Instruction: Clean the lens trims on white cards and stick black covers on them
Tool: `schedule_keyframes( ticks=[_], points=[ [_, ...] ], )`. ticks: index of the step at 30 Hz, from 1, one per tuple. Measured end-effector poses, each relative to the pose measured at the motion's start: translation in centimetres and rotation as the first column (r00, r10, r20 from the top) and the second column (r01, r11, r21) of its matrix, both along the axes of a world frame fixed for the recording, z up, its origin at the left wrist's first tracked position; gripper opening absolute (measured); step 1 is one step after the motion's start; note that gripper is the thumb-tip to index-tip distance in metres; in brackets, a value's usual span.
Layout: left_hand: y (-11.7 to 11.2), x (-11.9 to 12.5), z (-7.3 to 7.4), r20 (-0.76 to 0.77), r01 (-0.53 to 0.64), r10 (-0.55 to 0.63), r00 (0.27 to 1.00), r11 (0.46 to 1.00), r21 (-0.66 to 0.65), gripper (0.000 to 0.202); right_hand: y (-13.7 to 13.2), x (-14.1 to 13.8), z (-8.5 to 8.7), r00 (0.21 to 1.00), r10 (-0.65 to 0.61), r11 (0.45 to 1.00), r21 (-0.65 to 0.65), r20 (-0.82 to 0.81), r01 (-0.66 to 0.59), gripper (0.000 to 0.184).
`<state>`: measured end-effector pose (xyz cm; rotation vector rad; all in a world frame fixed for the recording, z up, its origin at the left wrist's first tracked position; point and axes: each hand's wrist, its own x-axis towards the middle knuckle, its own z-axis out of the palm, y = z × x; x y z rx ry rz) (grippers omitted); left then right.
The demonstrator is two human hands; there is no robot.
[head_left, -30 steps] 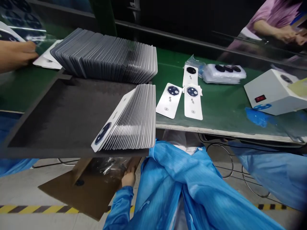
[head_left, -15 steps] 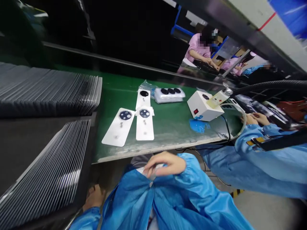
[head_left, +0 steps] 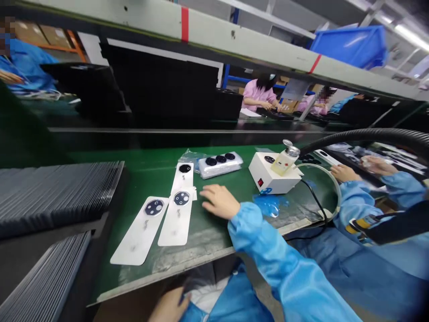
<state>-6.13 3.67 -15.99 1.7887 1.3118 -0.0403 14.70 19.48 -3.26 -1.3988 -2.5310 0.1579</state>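
My right hand (head_left: 221,201) is over the green tabletop (head_left: 209,237), its fingers stretched out and apart, with nothing visible in them. Its fingertips are nearest to a white phone back panel (head_left: 176,226) with a dark round camera area. To the left lies another such panel (head_left: 136,239), tilted on the table. A third white panel (head_left: 182,176) is behind, partly overlapped by the middle one. Below the table edge, at my lap, my left hand (head_left: 170,306) is smeared by motion and its fingers cannot be made out.
Racks of thin dark sheets (head_left: 60,188) stand at left. Behind the panels is a clear plastic pack (head_left: 221,165) with black round pieces. A white box (head_left: 275,174) carries a yellowish bottle (head_left: 284,161). A co-worker's hand (head_left: 345,173) is at right, beside a black hose (head_left: 365,136).
My right hand has gone from my lap up onto the table, beside the panels. My left hand has shifted from beside the rack to my lap. The view has tilted upward.
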Motion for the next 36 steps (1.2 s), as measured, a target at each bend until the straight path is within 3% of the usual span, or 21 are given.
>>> schedule_keyframes(
  ticks=[2, 4, 5, 7, 9, 11, 14, 17, 21, 36],
  points=[
    [0.5, 2.6, 3.8, 0.170, 0.250, -0.251, 0.953, 0.968, 0.023, 0.040, 4.2, 1.7, 1.0, 0.986, -0.164, 0.983, 0.083, -0.012, 0.164, 0.039],
    [1.5, 4.6, 8.0, 0.339, 0.484, -0.483, 0.807, 0.870, 0.087, 0.041, 7.6, 2.9, 1.5, 0.969, -0.246, 0.960, 0.135, -0.021, 0.246, 0.047],
    [2.3, 5.3, 10.1, 0.387, 0.537, -0.545, 0.744, 0.832, 0.140, 0.042, 8.8, 3.3, 1.6, 0.966, -0.258, 0.956, 0.143, -0.014, 0.258, 0.049],
    [4.5, 6.0, 13.8, 0.419, 0.511, -0.574, 0.703, 0.818, 0.263, 0.051, 10.3, 3.4, 1.6, 0.963, -0.268, 0.954, 0.139, 0.009, 0.264, 0.049],
    [7.7, 6.1, 16.4, 0.412, 0.348, -0.484, 0.772, 0.864, 0.363, 0.048, 10.9, 2.9, 1.4, 0.956, -0.292, 0.949, 0.134, 0.031, 0.285, 0.045],
    [11.3, 6.3, 17.5, 0.401, 0.122, -0.309, 0.862, 0.895, 0.428, 0.037, 11.2, 2.3, 1.5, 0.945, -0.324, 0.940, 0.133, 0.052, 0.315, 0.042],
    [16.1, 7.1, 16.9, 0.352, -0.113, -0.089, 0.932, 0.850, 0.514, 0.035, 12.3, 1.4, 2.3, 0.948, -0.302, 0.951, 0.097, 0.100, 0.293, 0.038],
    [18.4, 8.0, 14.9, 0.260, -0.135, -0.018, 0.965, 0.821, 0.555, 0.031, 13.5, 1.1, 3.3, 0.966, -0.212, 0.977, 0.029, 0.147, 0.210, 0.036],
    [18.7, 8.5, 13.1, 0.174, -0.102, -0.002, 0.985, 0.804, 0.585, 0.030, 14.1, 1.1, 3.7, 0.971, -0.178, 0.984, -0.004, 0.161, 0.181, 0.035],
    [19.2, 7.9, 12.4, 0.226, -0.199, 0.075, 0.971, 0.778, 0.596, 0.029, 14.2, 0.9, 3.9, 0.969, -0.206, 0.977, -0.035, 0.135, 0.212, 0.034]
  ],
)
